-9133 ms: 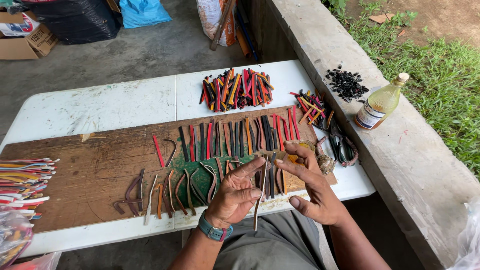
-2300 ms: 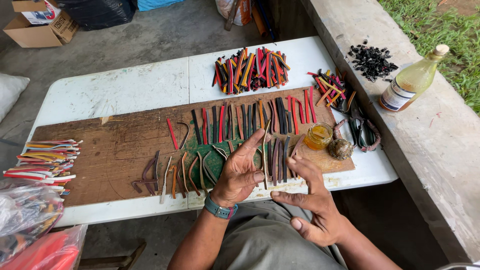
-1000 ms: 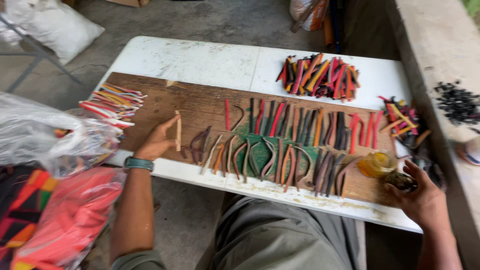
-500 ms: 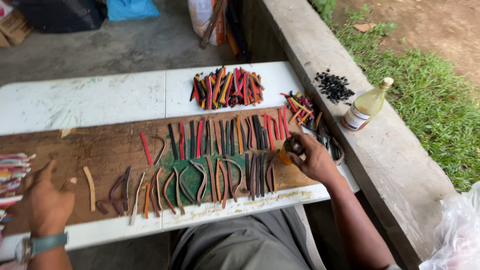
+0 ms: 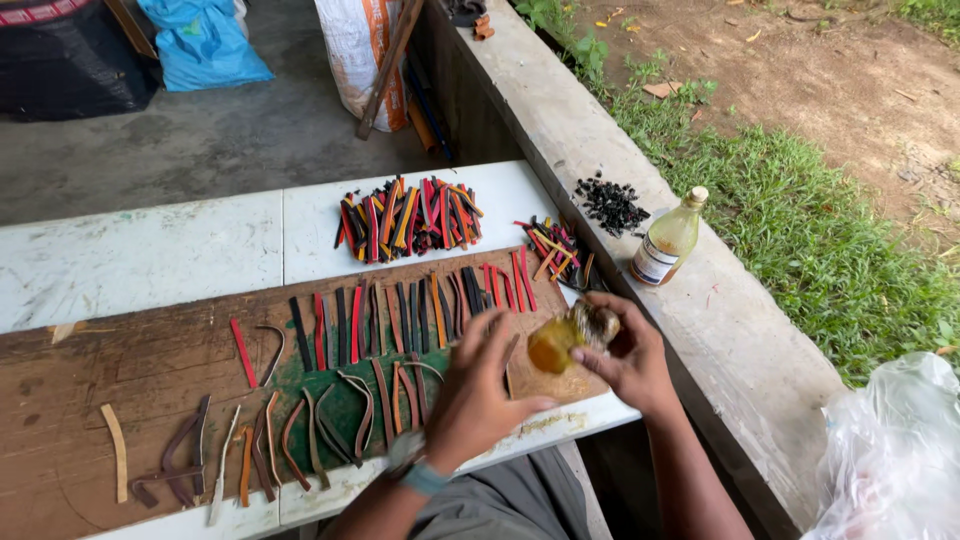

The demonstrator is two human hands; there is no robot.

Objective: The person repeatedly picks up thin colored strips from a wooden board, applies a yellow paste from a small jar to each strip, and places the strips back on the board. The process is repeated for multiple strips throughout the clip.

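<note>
My right hand is shut on a small jar of amber liquid, with a shiny crumpled piece against it, held just above the right end of a brown wooden board. Beside the jar, my left hand hovers with its fingers spread and nothing in it; a teal watch is on that wrist. Rows of thin coloured strips lie across the board, and bent brown ones lie nearer me. A single tan strip lies at the left.
The board rests on a white table that also carries a big pile of coloured strips and a smaller pile. A bottle of yellow liquid and black bits sit on the concrete ledge. A plastic bag is at lower right.
My left hand has come from the board's left end across to the jar. My right hand has lifted the jar off the board. The view has swung slightly right.
</note>
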